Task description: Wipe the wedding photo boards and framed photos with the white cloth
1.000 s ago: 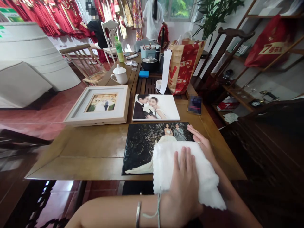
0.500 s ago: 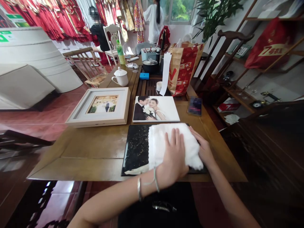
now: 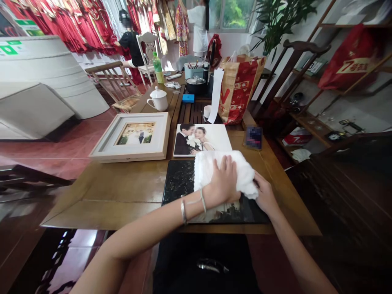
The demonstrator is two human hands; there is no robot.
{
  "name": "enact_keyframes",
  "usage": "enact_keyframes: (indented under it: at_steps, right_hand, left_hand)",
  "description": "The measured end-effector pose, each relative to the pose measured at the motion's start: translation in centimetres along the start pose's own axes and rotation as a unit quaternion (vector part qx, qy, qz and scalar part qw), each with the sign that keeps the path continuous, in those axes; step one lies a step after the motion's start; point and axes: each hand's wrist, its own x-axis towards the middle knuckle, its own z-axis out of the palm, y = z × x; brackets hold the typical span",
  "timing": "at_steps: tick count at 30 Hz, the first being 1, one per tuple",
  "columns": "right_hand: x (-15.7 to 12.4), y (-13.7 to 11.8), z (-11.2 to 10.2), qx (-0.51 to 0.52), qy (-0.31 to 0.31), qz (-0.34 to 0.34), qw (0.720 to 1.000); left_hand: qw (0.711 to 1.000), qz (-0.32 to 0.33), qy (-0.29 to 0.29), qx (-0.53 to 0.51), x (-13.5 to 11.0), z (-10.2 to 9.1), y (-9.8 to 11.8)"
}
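Note:
A white fluffy towel (image 3: pixel 203 167) covers the upper right part of a dark glossy picture panel (image 3: pixel 177 177) lying flat near the table's front edge. On top of the towel, my left hand (image 3: pixel 225 177) presses flat with fingers stretched out and slightly apart; a bangle and a thin bracelet circle that wrist. My right hand (image 3: pixel 266 196) is closed around the panel's right edge beside the towel, some of its fingertips hidden. Part of a pale printed image shows on the panel below my left wrist. Just beyond the towel lies a wedding photo panel (image 3: pixel 219 136).
A pale framed picture (image 3: pixel 102 149) lies left on the wooden table (image 3: pixel 122 183). Farther back stand a lidded white mug (image 3: pixel 159 101), a green bottle (image 3: pixel 157 69) and a paper bag (image 3: pixel 235 87). Two people are near hanging garments. A dark chair (image 3: pixel 284 69) stands right.
My left hand and the towel have moved away from me, up the panel, uncovering more of its near part. My right hand stays at the right edge.

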Motion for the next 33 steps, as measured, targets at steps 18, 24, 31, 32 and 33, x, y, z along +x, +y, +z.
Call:
enact_keyframes:
  at_steps: [18,24,31,32,33]
  right_hand:
    - [0.0,-1.0,0.1,-0.03,-0.006,0.007,1.0]
    - [0.0,-0.2,-0.1,-0.004,-0.005,0.004,1.0]
    - [-0.1,0.7,0.0,0.02,0.009,0.01,1.0]
    - [-0.1,0.6,0.0,0.02,0.007,0.01,1.0]
    - [-0.2,0.5,-0.1,0.021,0.004,0.008,1.0]
  left_hand:
    - [0.988,0.145,-0.018,-0.057,-10.2,1.3,2.0]
    - [0.997,0.054,0.022,-0.048,-3.5,1.3,0.0]
    - [0.998,0.027,0.049,-0.039,0.1,1.3,-0.2]
    - [0.997,0.036,0.047,-0.042,-0.7,1.4,0.1]
    - [0.997,0.05,0.045,-0.047,-1.8,1.6,0.5]
